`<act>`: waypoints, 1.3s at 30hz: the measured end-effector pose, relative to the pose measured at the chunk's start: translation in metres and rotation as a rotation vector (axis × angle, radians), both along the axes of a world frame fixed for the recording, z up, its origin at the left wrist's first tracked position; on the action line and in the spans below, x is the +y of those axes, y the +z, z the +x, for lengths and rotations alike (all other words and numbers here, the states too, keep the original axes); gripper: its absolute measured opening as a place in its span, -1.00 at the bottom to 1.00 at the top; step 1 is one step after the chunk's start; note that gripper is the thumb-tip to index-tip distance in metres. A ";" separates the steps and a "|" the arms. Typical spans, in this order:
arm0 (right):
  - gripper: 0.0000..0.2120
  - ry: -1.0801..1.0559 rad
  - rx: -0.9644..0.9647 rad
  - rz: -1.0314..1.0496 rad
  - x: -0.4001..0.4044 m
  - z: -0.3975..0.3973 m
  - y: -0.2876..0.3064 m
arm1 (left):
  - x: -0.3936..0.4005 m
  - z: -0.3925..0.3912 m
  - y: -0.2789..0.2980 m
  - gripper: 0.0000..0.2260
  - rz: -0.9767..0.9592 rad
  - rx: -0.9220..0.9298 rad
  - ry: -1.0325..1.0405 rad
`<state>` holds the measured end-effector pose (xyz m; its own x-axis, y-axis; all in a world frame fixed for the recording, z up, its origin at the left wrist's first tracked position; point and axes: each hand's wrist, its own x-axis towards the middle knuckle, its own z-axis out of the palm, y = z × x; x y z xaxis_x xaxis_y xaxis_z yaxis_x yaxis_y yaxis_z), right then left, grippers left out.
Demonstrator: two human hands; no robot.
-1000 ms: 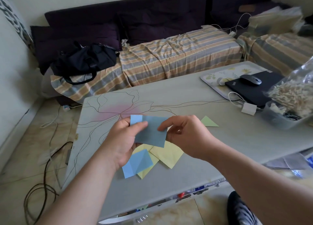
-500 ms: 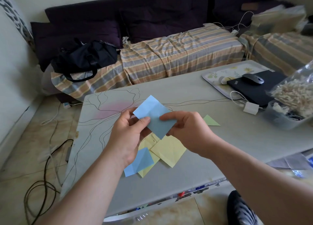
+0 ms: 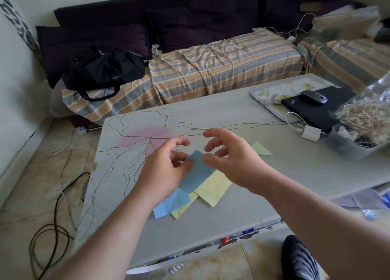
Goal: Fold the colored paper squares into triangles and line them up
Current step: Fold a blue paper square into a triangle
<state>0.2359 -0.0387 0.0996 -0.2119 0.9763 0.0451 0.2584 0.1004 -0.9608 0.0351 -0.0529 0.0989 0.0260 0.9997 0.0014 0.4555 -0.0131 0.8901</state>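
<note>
Holding: left hand (image 3: pixel 168 170) pinches blue paper square (image 3: pixel 197 172)
Right hand (image 3: pixel 230 159): fingers loose, released
Nearby: green folded triangle (image 3: pixel 260 149), yellow paper squares (image 3: pixel 213 188) on grey surface (image 3: pixel 211 222)

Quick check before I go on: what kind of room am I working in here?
Most likely a home living room. A dark sofa draped with a striped cover runs behind a low table printed with a flower outline, and a closed laptop with a mouse sits on that table.

A blue paper square (image 3: pixel 197 172) sits tilted between the hands above yellow squares (image 3: pixel 213 188) and another blue one (image 3: pixel 168 204) (overlapping); a green triangle (image 3: pixel 260 149) lies apart.
</note>
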 end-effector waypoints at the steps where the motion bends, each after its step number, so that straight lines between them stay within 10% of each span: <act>1: -0.62 0.011 -0.068 0.011 0.000 0.000 -0.002 | -0.001 0.001 0.000 -0.68 -0.014 0.033 -0.028; 6: -0.64 0.052 -0.252 0.008 0.001 0.000 -0.009 | -0.002 0.005 0.000 -0.56 0.019 0.060 -0.060; 15: -0.77 -0.147 0.053 -0.008 0.005 -0.002 -0.006 | 0.006 0.011 -0.008 -0.48 -0.282 -0.667 0.160; 22: -0.37 0.065 -0.025 -0.139 0.002 0.005 0.001 | 0.010 0.004 -0.003 -0.80 -0.268 -0.644 0.227; 39: -0.85 0.146 0.138 -0.178 0.005 0.004 0.001 | 0.005 0.007 -0.003 -0.89 -0.251 -0.557 0.135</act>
